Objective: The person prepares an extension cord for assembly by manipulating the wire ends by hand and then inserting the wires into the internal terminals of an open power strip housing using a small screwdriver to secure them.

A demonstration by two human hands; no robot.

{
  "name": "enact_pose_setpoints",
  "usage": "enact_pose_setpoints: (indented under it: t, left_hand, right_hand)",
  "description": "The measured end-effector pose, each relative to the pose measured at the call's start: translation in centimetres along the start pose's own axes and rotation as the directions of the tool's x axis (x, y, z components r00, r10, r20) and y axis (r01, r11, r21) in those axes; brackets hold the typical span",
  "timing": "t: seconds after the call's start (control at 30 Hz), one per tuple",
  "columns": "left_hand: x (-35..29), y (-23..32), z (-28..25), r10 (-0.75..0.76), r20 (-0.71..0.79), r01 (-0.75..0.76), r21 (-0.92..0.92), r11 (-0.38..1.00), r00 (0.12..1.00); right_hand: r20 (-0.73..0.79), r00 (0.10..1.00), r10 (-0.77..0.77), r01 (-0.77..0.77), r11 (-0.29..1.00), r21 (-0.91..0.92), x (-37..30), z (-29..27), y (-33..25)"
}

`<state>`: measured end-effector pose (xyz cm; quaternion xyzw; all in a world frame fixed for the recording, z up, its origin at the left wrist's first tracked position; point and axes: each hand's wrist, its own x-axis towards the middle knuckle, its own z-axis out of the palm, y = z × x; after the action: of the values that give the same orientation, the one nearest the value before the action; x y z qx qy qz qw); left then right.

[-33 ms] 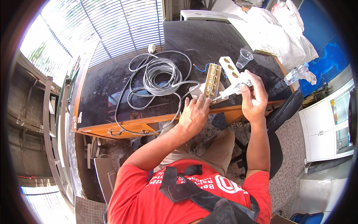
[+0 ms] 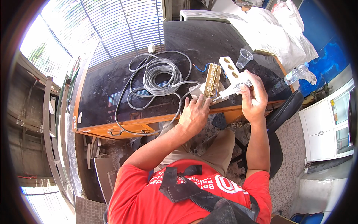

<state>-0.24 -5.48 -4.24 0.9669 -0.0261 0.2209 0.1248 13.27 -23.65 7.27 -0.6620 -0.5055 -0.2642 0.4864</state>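
My right hand is closed round a whitish tube with a tapered nozzle, held tilted with its tip down and to the left. The tip hovers at the near end of an opened power strip, whose inside shows a row of metal contacts. My left hand lies with fingers stretched out, fingertips at that same near end, beside the end of the grey cable. A blue wire sticks out at the strip's far end. Just right of it lies a white socket cover with round holes, partly hidden by my right hand.
Coiled cable with a white plug covers the left of the dark desk. A clear plastic cup stands beyond the cover, and a bottle lies at the right edge. A black chair is close to my right arm.
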Motion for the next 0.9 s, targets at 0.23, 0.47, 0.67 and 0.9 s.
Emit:
enact_pose_setpoints:
  t: [0.23,0.47,0.67,0.9]
  left_hand:
    - [0.1,-0.2,0.2,0.019,0.027,-0.02,0.04,0.999,0.999]
    - [0.1,-0.2,0.1,0.017,0.048,-0.019,0.046,0.999,0.999]
    - [0.3,-0.2,0.2,-0.006,0.152,0.001,0.029,1.0,0.988]
    - [0.3,-0.2,0.2,0.004,0.119,-0.01,0.05,0.999,0.993]
  right_hand:
    - [0.002,1.0,-0.015,0.015,1.0,0.006,0.2,0.1,-0.1]
    - [-0.019,1.0,-0.005,0.005,1.0,0.001,0.2,-0.6,-0.6]
    - [-0.076,0.994,0.079,-0.07,0.991,0.111,-0.2,-1.7,0.6]
    - [-0.081,0.993,0.088,-0.079,0.991,0.109,-0.7,-1.1,0.9]
